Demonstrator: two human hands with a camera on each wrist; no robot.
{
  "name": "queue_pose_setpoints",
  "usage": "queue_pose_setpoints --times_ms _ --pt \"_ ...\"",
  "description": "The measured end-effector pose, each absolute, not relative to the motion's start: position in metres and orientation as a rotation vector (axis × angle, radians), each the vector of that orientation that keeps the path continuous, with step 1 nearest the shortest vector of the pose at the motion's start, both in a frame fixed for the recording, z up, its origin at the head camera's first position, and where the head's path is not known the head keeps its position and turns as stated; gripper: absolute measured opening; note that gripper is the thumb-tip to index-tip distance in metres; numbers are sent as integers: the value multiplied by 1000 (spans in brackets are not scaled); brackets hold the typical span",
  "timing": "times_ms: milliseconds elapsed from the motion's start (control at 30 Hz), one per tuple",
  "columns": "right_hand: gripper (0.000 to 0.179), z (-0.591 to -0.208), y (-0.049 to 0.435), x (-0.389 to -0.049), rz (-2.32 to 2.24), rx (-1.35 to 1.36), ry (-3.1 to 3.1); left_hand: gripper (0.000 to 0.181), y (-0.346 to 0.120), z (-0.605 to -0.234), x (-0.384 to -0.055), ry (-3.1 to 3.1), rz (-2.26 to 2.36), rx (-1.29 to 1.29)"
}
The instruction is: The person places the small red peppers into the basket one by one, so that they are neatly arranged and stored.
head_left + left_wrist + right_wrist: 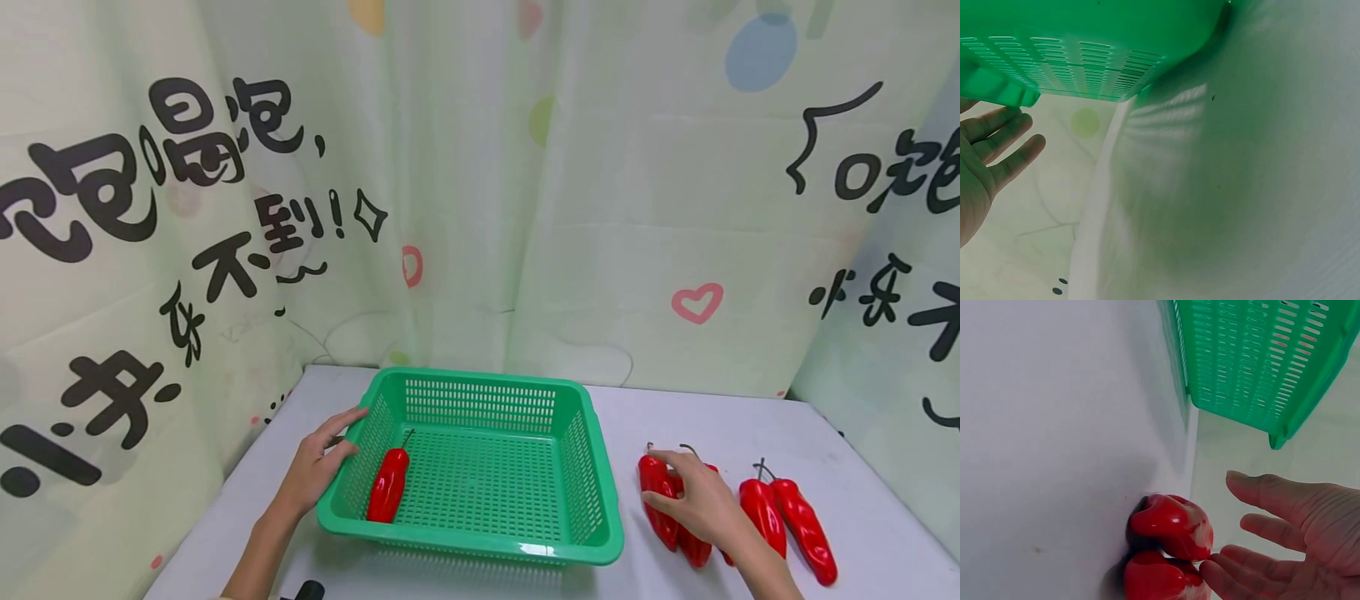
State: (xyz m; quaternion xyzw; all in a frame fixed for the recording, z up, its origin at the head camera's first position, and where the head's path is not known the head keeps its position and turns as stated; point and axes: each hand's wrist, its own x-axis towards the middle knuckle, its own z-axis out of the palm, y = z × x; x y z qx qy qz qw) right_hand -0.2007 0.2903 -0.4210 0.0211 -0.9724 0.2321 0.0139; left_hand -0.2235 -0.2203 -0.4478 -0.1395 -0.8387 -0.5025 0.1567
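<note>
A green plastic basket point(468, 546) with slotted walls stands mid-table. Inside it, along the left side, lies one red pepper point(388, 485), its stem pointing away from me. My left hand point(318, 462) is at the basket's left rim with fingers extended; in the left wrist view the fingertips point(1019, 119) reach the rim's edge. To the right of the basket, my right hand point(701, 500) hovers over a group of red peppers point(658, 518), thumb and fingers spread. The right wrist view shows fingertips right at two peppers point(1175, 528), with the thumb well apart from them.
More red peppers point(806, 533) lie at the right of the white table point(795, 433), partly behind the right forearm. A printed curtain point(600, 208) hangs behind the table and along both sides. A small black object point(310, 590) shows at the bottom edge, near the left forearm.
</note>
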Motion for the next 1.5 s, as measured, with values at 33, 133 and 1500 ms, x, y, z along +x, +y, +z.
queue_pose_setpoints --times_ms 33,133,1500 --pt "82 -422 291 -201 728 67 -3030 46 -220 -448 -223 -2397 -1437 -406" --pt "81 -423 291 -202 731 72 -3036 46 -221 -448 -224 -2386 -1431 -426" --pt "82 -437 285 -205 736 -23 -3056 46 -221 -447 -223 -2426 -1453 -369"
